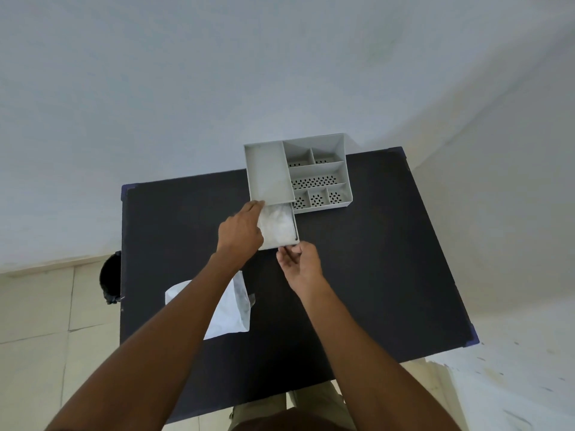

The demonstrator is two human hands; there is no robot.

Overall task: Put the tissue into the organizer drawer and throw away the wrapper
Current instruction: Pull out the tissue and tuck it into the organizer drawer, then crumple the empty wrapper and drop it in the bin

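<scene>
A grey organizer (320,169) stands at the far side of the black table (373,259). Its drawer (294,225) is pulled out toward me, and white tissue (278,223) lies inside it. My left hand (241,231) rests on the drawer's left side, fingers touching the tissue. My right hand (297,264) pinches the drawer's front edge at its near right corner. The white plastic wrapper (231,309) lies flat on the table, partly hidden under my left forearm.
A black bin (110,278) stands on the tiled floor off the table's left edge. The organizer's open compartments have perforated bottoms. White walls rise behind the table and to its right.
</scene>
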